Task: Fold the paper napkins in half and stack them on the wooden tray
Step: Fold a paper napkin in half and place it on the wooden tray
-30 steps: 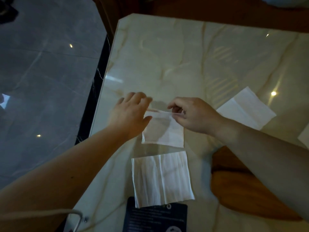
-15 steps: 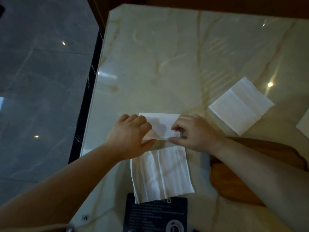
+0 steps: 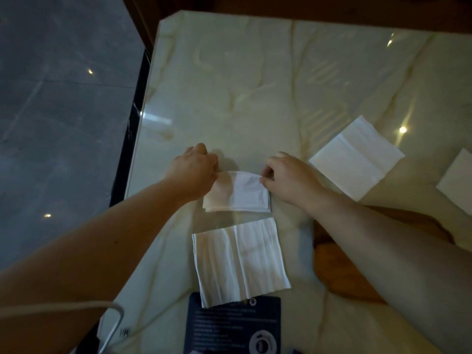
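Observation:
A white paper napkin [image 3: 242, 192] lies folded on the marble table, its fold at the far side. My left hand [image 3: 192, 171] pinches its far left corner and my right hand [image 3: 288, 177] pinches its far right corner. A flat unfolded napkin [image 3: 240, 259] lies just nearer to me. Another napkin [image 3: 357, 158] rests at the right, and the corner of one more napkin [image 3: 458, 182] shows at the right edge. The wooden tray [image 3: 342, 272] sits at the lower right, largely hidden under my right forearm.
The marble table [image 3: 242, 85] ends at a black edge [image 3: 132, 129] on the left, with grey floor beyond. A dark printed card [image 3: 229, 325] lies at the near edge, partly under the unfolded napkin. A pale cord [image 3: 112, 310] hangs at the lower left.
The napkin between my hands went from being pressed flat on the table to folded in half, and both hands now pinch its far corners.

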